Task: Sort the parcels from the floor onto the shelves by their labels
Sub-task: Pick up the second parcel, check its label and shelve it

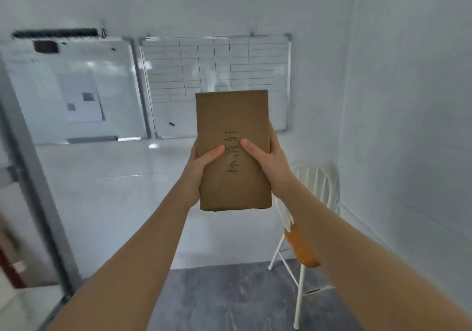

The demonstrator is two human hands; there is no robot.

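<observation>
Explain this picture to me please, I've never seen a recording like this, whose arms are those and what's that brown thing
There is no robot here. The one picture comes from a wide-angle camera worn on a person's head, looking forward and down, so the two bare arms reaching out are the wearer's own. The left hand and the right hand grip a flat brown cardboard parcel by its sides, thumbs on the front, held up in the air. Handwritten characters run down its face; that is likely the label being read for sorting. Behind it hang two whiteboards, one ruled into a grid. A white folding chair with an orange seat stands at the right on the grey floor. No shelves are clearly visible.
</observation>
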